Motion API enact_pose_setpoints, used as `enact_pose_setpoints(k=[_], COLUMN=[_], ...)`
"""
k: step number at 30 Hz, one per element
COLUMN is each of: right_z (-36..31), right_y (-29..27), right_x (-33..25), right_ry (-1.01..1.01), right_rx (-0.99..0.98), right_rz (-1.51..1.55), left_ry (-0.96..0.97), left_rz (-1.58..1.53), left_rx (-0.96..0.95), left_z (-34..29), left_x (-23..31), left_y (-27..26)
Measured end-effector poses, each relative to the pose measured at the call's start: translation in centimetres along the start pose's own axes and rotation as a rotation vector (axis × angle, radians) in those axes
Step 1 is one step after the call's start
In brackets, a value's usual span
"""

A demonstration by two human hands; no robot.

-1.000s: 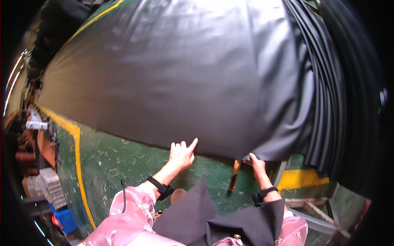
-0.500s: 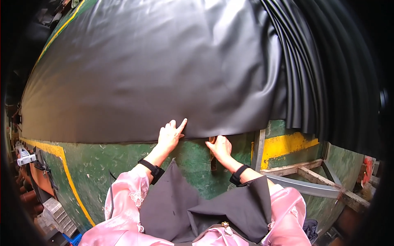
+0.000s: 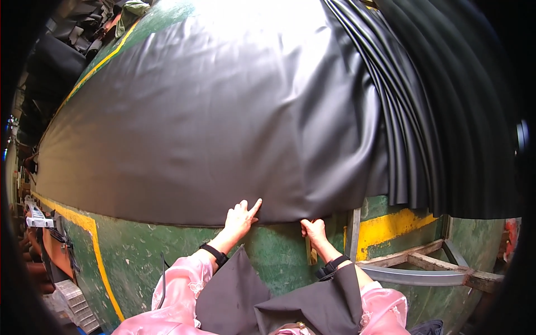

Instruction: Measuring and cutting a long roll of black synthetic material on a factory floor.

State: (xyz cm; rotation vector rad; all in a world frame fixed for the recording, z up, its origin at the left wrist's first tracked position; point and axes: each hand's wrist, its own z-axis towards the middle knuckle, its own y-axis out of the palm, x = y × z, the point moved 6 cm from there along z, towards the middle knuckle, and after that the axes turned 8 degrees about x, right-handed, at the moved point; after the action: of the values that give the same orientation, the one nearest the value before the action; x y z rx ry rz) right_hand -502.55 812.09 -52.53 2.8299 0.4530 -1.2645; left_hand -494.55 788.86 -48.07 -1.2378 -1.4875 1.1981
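A large black leather-like sheet (image 3: 223,139) spreads over a green table (image 3: 167,251), its near edge running just ahead of me. My left hand (image 3: 240,220) lies on the sheet close to this edge, index finger stretched out and the others loosely bent. To its right, my right hand (image 3: 316,233) is closed at the edge, thumb and index finger pinching the sheet's border. Just below that hand shows a narrow yellowish-brown strip (image 3: 311,252); whether the hand holds it I cannot tell.
Gathered black folds (image 3: 446,111) hang at the right. A metal upright (image 3: 353,234) and a frame of wooden bars (image 3: 430,258) with a curved metal strip (image 3: 416,275) stand at the near right. Yellow lines (image 3: 96,240) mark the table. Dark scraps (image 3: 72,42) lie at the far left.
The view has tilted, so sheet and hands appear lower. My right hand has shifted right along the sheet's edge, and the yellowish-brown strip has moved right with it. My left hand stays nearly in place.
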Motion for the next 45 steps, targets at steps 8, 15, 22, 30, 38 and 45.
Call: enact_pose_setpoints(k=[8,15,22,30,38,45], right_z=[-0.4,1.0,-2.9,1.9,0.6,-2.3], right_y=[0.6,3.4,-0.6,4.4,0.8,-0.8], right_x=[1.5,0.6,3.7,2.2,-2.2,-6.0], right_ry=[-0.064,-0.046,0.003,0.052,0.01,0.06], right_rx=[-0.001,-0.016,-0.057,-0.133,-0.029,-0.22], right_rz=[0.027,0.061,0.075,0.271,0.254,0.298], left_ry=[-0.024,0.011,-0.018,-0.057,-0.038,-0.047], left_rz=[-0.016,-0.025,-0.032,-0.073,-0.048,-0.003], left_rx=[-0.015,0.03,0.047,-0.093,-0.221,-0.2], left_z=[-0.1,0.4,-0.2,0.3,1.2,1.3], left_x=[-0.5,0.2,-1.0,0.4,-0.3,0.4], left_y=[0.0,-0.3,-0.4,-0.3,-1.0,-1.0])
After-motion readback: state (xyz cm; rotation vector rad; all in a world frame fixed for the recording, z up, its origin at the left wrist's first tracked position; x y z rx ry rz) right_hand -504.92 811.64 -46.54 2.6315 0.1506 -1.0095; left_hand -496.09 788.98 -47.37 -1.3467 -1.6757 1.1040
